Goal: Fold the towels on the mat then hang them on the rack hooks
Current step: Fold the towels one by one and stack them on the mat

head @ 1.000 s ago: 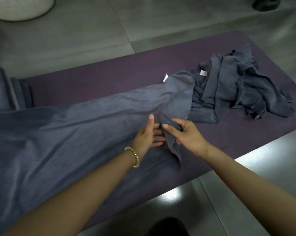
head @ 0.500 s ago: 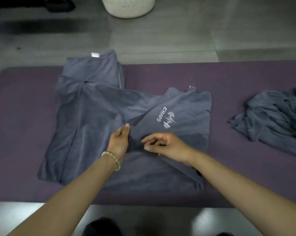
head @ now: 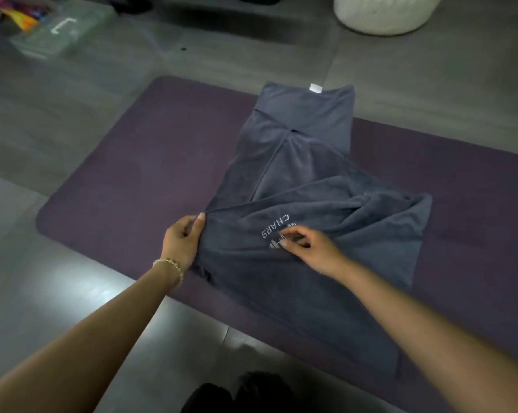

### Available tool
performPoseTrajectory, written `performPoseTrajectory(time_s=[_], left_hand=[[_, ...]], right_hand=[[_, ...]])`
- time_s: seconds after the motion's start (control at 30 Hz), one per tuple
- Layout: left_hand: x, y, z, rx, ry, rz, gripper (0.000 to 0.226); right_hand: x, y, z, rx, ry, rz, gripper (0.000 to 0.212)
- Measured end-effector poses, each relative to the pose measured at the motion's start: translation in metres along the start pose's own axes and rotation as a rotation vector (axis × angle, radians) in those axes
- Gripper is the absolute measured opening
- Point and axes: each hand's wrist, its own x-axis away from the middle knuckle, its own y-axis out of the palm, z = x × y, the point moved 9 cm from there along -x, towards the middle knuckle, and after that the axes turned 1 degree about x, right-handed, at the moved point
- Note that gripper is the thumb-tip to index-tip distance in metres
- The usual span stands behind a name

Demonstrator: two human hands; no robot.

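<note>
A dark blue-grey towel [head: 296,162] with white "CHARS" lettering lies partly folded on the purple mat [head: 132,174]. A white label shows at its far edge. My left hand [head: 184,242], with a bead bracelet at the wrist, grips the towel's left edge, thumb on top. My right hand [head: 307,248] pinches the cloth right beside the lettering, fingers curled. The folded-over layer is wrinkled toward the right. The rack and its hooks are not in view.
Grey floor tiles [head: 58,293] surround the mat. A white ribbed basket [head: 383,13] stands at the far right. A clear plastic box [head: 58,31] and colourful items [head: 13,16] sit at the far left. A dark shape [head: 237,394] shows at the bottom edge.
The view swung left, so the heap of other towels left the frame. My left hand slid to the towel's left edge and took hold; my right hand stays by the lettering.
</note>
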Motion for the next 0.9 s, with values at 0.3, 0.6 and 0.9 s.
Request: performPoseTrajectory(time_s=[0.3, 0.6, 0.9], left_hand=[[-0.013, -0.029, -0.093, 0.024, -0.264, 0.093, 0.047], [-0.018, -0.024, -0.115, -0.146, -0.257, -0.021, 0.027], [0.003, 0.021, -0.028, 0.644, -0.185, -0.115, 0.013]], right_hand=[[-0.038, 0.087, -0.036, 0.274, -0.084, -0.179, 0.037], [-0.045, 0.133, -0.043, 0.326, -0.092, -0.216, 0.037], [-0.048, 0.098, -0.111, 0.097, -0.316, -0.162, 0.032]])
